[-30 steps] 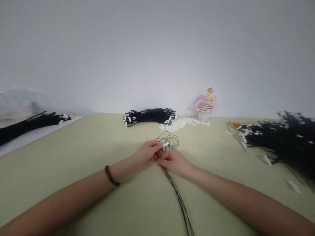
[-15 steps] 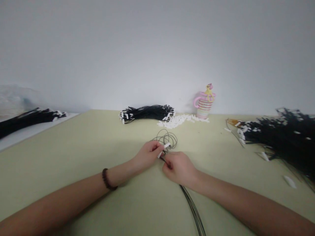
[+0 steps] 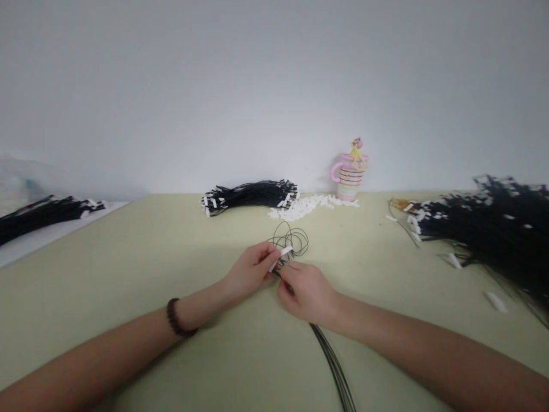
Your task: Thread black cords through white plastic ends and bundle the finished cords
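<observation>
My left hand point(image 3: 253, 266), a dark beaded bracelet on its wrist, pinches a small white strip point(image 3: 286, 250) between thumb and fingers. My right hand point(image 3: 309, 290) is closed round a bundle of thin black cords point(image 3: 332, 360) that trails down toward the front of the table. Both hands nearly meet at the middle of the table. Thin loops of cord point(image 3: 295, 234) stick out beyond the fingertips. A second white piece shows between the two hands, and how it joins the cords is too small to tell.
At the back lies a bundle of black cords with white ends point(image 3: 253, 195), beside scattered white pieces point(image 3: 302, 207). A striped pink mug point(image 3: 349, 180) stands by the wall. A large black cord heap point(image 3: 493, 229) spreads at right; another bundle point(image 3: 47, 210) lies far left.
The whole view has shifted a little, so the background things sit further left. Both hands keep their grips near each other, with only slight finger movement.
</observation>
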Motion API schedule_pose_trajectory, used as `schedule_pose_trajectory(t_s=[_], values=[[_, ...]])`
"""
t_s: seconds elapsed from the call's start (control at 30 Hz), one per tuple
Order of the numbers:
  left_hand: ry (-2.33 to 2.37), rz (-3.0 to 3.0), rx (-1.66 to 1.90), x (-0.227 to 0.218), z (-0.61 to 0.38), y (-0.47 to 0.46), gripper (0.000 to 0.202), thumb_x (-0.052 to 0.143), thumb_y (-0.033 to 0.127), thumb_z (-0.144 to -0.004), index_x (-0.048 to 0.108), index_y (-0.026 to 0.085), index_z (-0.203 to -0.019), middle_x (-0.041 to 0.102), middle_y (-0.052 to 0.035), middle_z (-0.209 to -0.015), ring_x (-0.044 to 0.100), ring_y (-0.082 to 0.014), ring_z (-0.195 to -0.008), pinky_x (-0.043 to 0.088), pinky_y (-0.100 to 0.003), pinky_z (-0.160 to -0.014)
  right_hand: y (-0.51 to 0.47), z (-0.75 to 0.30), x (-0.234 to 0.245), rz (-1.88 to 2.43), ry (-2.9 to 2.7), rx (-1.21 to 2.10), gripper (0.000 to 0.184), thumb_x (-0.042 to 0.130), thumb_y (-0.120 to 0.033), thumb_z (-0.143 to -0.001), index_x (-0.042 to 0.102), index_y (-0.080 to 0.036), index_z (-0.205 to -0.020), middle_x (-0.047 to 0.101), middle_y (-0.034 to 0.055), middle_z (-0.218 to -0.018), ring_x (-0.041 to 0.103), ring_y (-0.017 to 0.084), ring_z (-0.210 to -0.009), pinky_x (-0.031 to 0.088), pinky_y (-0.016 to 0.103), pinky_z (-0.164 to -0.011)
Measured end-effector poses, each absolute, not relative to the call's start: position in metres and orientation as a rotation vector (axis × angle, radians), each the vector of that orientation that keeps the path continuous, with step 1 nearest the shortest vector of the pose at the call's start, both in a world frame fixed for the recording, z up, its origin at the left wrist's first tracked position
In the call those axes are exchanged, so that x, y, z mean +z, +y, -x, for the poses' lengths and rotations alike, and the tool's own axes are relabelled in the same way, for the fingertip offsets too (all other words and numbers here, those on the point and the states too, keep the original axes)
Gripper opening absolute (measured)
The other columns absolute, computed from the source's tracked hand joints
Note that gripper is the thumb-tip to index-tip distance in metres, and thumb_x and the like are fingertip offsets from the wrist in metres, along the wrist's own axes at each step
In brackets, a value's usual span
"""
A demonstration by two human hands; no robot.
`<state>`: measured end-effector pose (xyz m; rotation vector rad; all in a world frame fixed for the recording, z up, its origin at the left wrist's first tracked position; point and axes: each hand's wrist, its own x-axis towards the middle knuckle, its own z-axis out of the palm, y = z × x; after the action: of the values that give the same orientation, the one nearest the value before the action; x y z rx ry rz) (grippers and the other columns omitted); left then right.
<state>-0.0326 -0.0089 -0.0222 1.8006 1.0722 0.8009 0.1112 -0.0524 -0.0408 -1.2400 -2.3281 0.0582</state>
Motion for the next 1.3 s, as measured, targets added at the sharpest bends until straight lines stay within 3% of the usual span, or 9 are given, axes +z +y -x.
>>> schedule_pose_trajectory(t_s=[0.1, 0.17, 0.3, 0.47, 0.63, 0.83, 1.07, 1.3], values=[[1.058, -1.739, 0.776, -0.025, 0.033, -0.008, 0.027, 0.045, 0.039, -0.078, 0.05, 0.015, -0.068, 0.044, 0.0054, -0.051, 0.035, -0.0063, -0.046, 0.026, -0.018, -0.046, -0.051, -0.112, -0.041, 1.187, -2.295, 0.148, 0.01, 0.043, -0.018, -0.071, 0.049, -0.015, -0.064, 0.052, 0.0022, -0.064, 0.047, 0.012, -0.06, 0.03, 0.022, -0.055], [1.048, -1.684, 0.81, -0.026, 0.033, -0.009, 0.027, 0.046, 0.038, -0.078, 0.05, 0.014, -0.068, 0.045, 0.005, -0.053, 0.035, -0.0062, -0.047, 0.026, -0.018, -0.046, -0.048, -0.113, -0.041, 1.17, -2.222, 0.323, 0.018, 0.041, -0.02, -0.075, 0.047, -0.014, -0.059, 0.049, 0.0004, -0.057, 0.045, 0.009, -0.055, 0.028, 0.021, -0.052], [1.045, -1.609, 0.876, -0.025, 0.031, -0.01, 0.025, 0.045, 0.036, -0.078, 0.049, 0.014, -0.068, 0.044, 0.0055, -0.052, 0.034, -0.0065, -0.047, 0.025, -0.019, -0.047, -0.036, -0.115, -0.04, 1.268, -1.954, 0.862, 0.041, 0.03, -0.035, -0.086, 0.048, -0.014, -0.055, 0.045, -0.002, -0.046, 0.039, 0.006, -0.043, 0.026, 0.018, -0.044], [1.064, -1.604, 0.9, -0.024, 0.03, -0.012, 0.024, 0.046, 0.035, -0.078, 0.048, 0.014, -0.067, 0.039, 0.0067, -0.049, 0.033, -0.0065, -0.046, 0.025, -0.019, -0.047, -0.029, -0.117, -0.036, 1.277, -1.912, 1.148, 0.045, 0.039, -0.048, -0.08, 0.049, -0.013, -0.054, 0.038, -0.0042, -0.04, 0.031, 0.005, -0.037, 0.02, 0.018, -0.037], [1.059, -1.615, 0.889, -0.023, 0.03, -0.012, 0.023, 0.046, 0.035, -0.078, 0.049, 0.014, -0.069, 0.041, 0.0066, -0.05, 0.033, -0.0066, -0.046, 0.026, -0.019, -0.047, -0.03, -0.118, -0.037, 1.223, -1.885, 1.188, 0.04, 0.041, -0.043, -0.08, 0.048, -0.013, -0.055, 0.036, -0.0046, -0.043, 0.028, 0.004, -0.039, 0.018, 0.018, -0.038], [1.064, -1.666, 0.868, -0.024, 0.03, -0.012, 0.023, 0.046, 0.036, -0.077, 0.049, 0.015, -0.07, 0.044, 0.0061, -0.051, 0.035, -0.0068, -0.046, 0.027, -0.02, -0.048, -0.029, -0.118, -0.045, 1.219, -1.941, 1.052, 0.023, 0.045, -0.025, -0.076, 0.049, -0.012, -0.057, 0.041, -0.0035, -0.049, 0.034, 0.005, -0.045, 0.022, 0.017, -0.042], [1.07, -1.689, 0.855, -0.022, 0.03, -0.012, 0.022, 0.045, 0.034, -0.079, 0.047, 0.015, -0.068, 0.041, 0.0068, -0.049, 0.033, -0.0063, -0.045, 0.026, -0.019, -0.046, -0.028, -0.12, -0.043, 1.187, -1.994, 1.059, 0.027, 0.041, -0.029, -0.079, 0.048, -0.013, -0.059, 0.037, -0.0046, -0.047, 0.032, 0.005, -0.044, 0.019, 0.018, -0.042], [1.051, -1.685, 0.829, -0.023, 0.031, -0.011, 0.023, 0.046, 0.036, -0.078, 0.047, 0.016, -0.068, 0.043, 0.0064, -0.05, 0.035, -0.0061, -0.043, 0.027, -0.019, -0.044, -0.028, -0.121, -0.04, 1.091, -1.918, 1.297, 0.014, 0.045, -0.019, -0.075, 0.051, -0.012, -0.065, 0.041, -0.0049, -0.049, 0.034, 0.005, -0.045, 0.022, 0.018, -0.042]])
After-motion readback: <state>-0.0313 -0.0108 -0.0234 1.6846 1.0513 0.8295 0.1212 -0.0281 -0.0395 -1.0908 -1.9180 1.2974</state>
